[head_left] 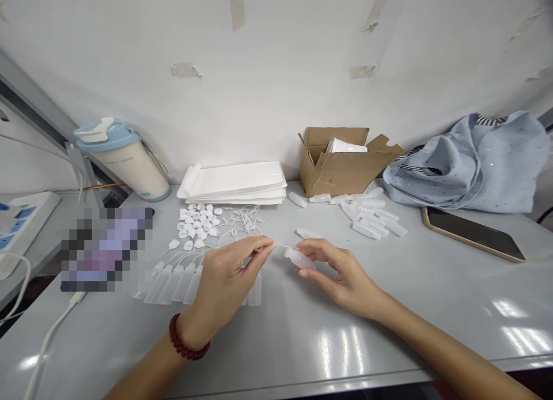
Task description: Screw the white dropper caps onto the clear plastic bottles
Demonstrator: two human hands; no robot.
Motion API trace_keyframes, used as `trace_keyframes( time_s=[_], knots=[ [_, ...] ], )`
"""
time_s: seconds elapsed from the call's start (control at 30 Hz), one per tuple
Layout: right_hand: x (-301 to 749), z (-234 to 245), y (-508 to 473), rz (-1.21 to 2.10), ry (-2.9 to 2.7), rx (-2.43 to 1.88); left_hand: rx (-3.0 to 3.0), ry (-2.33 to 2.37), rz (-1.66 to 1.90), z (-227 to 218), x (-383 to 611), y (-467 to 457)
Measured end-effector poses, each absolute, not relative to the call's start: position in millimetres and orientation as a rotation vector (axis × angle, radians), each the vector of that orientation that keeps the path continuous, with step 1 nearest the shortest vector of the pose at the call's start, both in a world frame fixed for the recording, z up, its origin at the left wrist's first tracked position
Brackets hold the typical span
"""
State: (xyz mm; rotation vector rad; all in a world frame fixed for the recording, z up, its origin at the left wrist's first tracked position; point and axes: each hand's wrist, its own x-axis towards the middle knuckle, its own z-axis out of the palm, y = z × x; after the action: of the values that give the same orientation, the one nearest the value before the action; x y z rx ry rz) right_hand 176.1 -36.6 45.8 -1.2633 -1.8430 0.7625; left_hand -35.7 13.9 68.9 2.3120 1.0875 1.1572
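Observation:
In my right hand [341, 279] is a small translucent plastic bottle [301, 259], gripped between thumb and fingers with its neck toward the left. My left hand [231, 282] pinches the end of a thin white strap [281, 246] that reaches to the bottle's neck. Under and behind my left hand stretches a row of capped bottles [162, 287], partly hidden by it. Beyond it sit a heap of white caps [199, 221] and a tangle of white straps [244, 218]. One loose bottle [309, 233] lies just behind my right hand.
More bottles [374, 215] lie before an open cardboard box [341, 175]. White envelopes [233, 181] are stacked by the wall. A tumbler [129, 161] and a blurred-out phone [108, 247] stand left; another phone [473, 233] and a blue cloth bag [475, 169] are right.

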Motion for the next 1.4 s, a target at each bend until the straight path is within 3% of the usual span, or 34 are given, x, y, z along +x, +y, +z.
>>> trace_keyframes(
  time_s=[0.33, 0.57, 0.83, 1.0, 1.4],
  knots=[
    [176, 44, -37, 0.775, -1.871, -1.178, 2.243, 0.977, 1.047, 68, -32, 10],
    [173, 52, -36, 1.358, -1.486, -0.985, 2.055, 0.990, 1.020, 68, -31, 5],
    [172, 45, -32, 1.698, -1.192, -0.831, 2.527, 0.671, 1.055, 59, -27, 4],
    [169, 43, -33, 1.788, -1.060, -0.770, 2.626, 0.658, 0.836, 55, -28, 5],
    [170, 48, -33, 1.765, -1.181, -0.795, 2.655, 0.530, 0.923, 60, -28, 7]
  ],
)
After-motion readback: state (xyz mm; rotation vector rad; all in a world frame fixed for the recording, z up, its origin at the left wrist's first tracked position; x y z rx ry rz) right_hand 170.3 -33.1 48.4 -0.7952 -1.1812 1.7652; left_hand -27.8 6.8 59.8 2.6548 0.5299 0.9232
